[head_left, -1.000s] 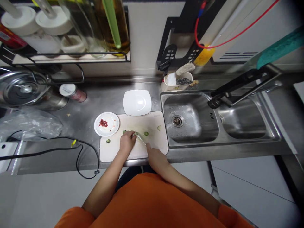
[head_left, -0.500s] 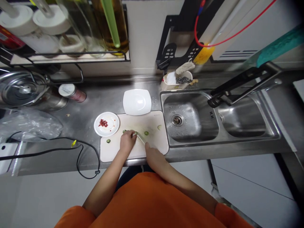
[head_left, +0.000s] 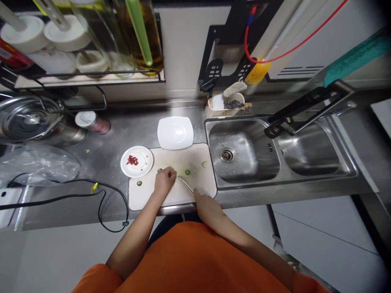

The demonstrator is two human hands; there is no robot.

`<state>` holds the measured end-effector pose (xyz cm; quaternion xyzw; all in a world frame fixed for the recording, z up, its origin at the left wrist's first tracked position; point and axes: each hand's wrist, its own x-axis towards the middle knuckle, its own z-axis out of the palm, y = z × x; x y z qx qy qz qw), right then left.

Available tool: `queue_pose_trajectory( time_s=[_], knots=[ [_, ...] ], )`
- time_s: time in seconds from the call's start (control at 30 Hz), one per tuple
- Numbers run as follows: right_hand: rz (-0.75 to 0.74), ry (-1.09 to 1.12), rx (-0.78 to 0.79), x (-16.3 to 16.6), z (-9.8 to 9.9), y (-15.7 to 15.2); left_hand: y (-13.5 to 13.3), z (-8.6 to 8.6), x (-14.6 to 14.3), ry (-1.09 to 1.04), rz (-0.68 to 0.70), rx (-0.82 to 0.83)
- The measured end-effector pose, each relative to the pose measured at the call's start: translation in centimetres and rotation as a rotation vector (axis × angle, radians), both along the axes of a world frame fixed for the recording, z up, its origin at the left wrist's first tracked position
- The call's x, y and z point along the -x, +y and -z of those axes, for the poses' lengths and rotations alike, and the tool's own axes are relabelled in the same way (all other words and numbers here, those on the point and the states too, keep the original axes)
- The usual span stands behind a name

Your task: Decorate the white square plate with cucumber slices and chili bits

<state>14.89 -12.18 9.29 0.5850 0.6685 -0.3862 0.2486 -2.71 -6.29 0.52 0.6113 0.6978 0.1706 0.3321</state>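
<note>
My left hand (head_left: 165, 180) is over the middle of the cutting board (head_left: 143, 198), thumb and fingers pinched on a small green cucumber slice (head_left: 175, 173), mostly covered by the fingertips. Closed around the handle of a slim metal utensil (head_left: 187, 186), perhaps a spoon, is my right hand (head_left: 208, 206). The utensil's tip is just right of the held slice, near some pale crumbs. Another cucumber slice (head_left: 187, 172) lies to the right, and one more slice (head_left: 139, 183) is at the board's left. A pale cucumber piece (head_left: 204, 165) rests near the right edge.
A round plate (head_left: 124, 162) with chopped red bits overlaps the board's upper left corner. Behind the board stands a white square dish (head_left: 175, 133). The double sink (head_left: 244, 150) is to the right. A black cable (head_left: 105, 195), plastic bag (head_left: 39, 162) and lidded pot (head_left: 33, 120) are on the left.
My right hand has moved a little right and toward me, drawing the utensil's tip away from the slice. The left hand stays in nearly the same place, still pinched.
</note>
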Motion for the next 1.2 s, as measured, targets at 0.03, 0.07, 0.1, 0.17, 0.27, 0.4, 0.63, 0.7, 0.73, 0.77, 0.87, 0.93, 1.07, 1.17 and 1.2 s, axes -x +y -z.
queue_pose_trajectory(
  time_s=[0.03, 0.07, 0.1, 0.17, 0.27, 0.4, 0.63, 0.7, 0.73, 0.77, 0.87, 0.93, 1.07, 1.17, 1.2],
  knots=[
    [0.003, 0.001, 0.000, 0.0, 0.0, 0.0, 0.0, -0.1, 0.2, -0.006, -0.020, 0.013],
    [0.005, 0.003, 0.001, 0.0, 0.0, 0.0, -0.1, -0.1, 0.5, -0.014, -0.049, 0.022],
    [0.009, 0.004, 0.003, 0.0, 0.0, 0.0, -0.2, -0.1, 1.0, -0.023, -0.084, 0.025],
    [0.015, 0.008, 0.010, -0.1, 0.0, 0.0, -0.2, -0.1, 2.1, -0.037, -0.168, 0.021],
    [0.022, 0.007, 0.020, -0.2, 0.0, 0.1, -0.3, 0.0, 3.8, -0.021, -0.277, 0.010],
    [0.026, -0.004, 0.021, -0.2, 0.2, 0.1, -0.3, 0.1, 4.8, 0.019, -0.327, 0.011],
    [0.005, -0.008, 0.031, -0.2, -0.1, 0.3, -0.4, 0.3, 4.7, 0.170, -0.204, -0.061],
    [0.008, -0.006, 0.050, -0.2, -0.3, 0.4, -0.3, 0.0, 4.4, 0.169, -0.167, -0.103],
    [0.010, -0.001, 0.055, -0.3, -0.4, 0.4, -0.1, -0.2, 4.1, 0.147, -0.136, -0.123],
    [0.014, 0.004, 0.057, -0.3, -0.5, 0.4, 0.1, -0.4, 3.6, 0.111, -0.090, -0.136],
    [0.018, 0.002, 0.041, -0.4, -0.7, 0.2, 1.3, -1.0, 1.6, -0.021, 0.124, -0.116],
    [0.014, -0.008, 0.030, -0.4, -0.8, 0.1, 2.3, -1.1, -0.1, -0.048, 0.278, -0.065],
    [0.012, -0.020, 0.007, -0.4, -0.7, -0.2, 4.1, -1.1, -2.8, 0.003, 0.527, 0.078],
    [0.017, -0.022, 0.004, -0.5, -0.5, -0.3, 4.6, -0.9, -3.7, 0.066, 0.600, 0.115],
    [0.020, -0.021, 0.004, -0.6, -0.3, -0.4, 4.7, -0.8, -3.8, 0.079, 0.608, 0.117]
  ],
)
